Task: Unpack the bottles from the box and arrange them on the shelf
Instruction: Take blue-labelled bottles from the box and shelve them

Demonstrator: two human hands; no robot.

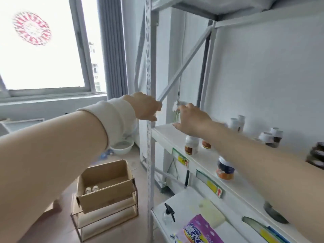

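No label is readable: the bottles (191, 145) on the shelf (164, 134) show blurred brown and orange bands, and the purple packet (199, 230) smeared print. Two white-capped bottles (91, 189) sit in the box (107, 195). The right hand (192, 120) reaches over the shelf and the left hand (145, 106) is at the upright (149, 67); I cannot tell either grip.

A white shelving rack of painted metal (149, 76), smooth and matt, was seen at 12 o'clock. At 4 o'clock, small brown bottles with white plastic caps and glossy labels (191, 145) were seen. At 7 o'clock a brown box of matt cardboard (105, 195) was carried on a thin wooden frame (105, 223). A cream cuff of soft cloth (117, 118) was worn at 9 o'clock, and a purple pack of glossy plastic film (201, 230) was laid at 5 o'clock.
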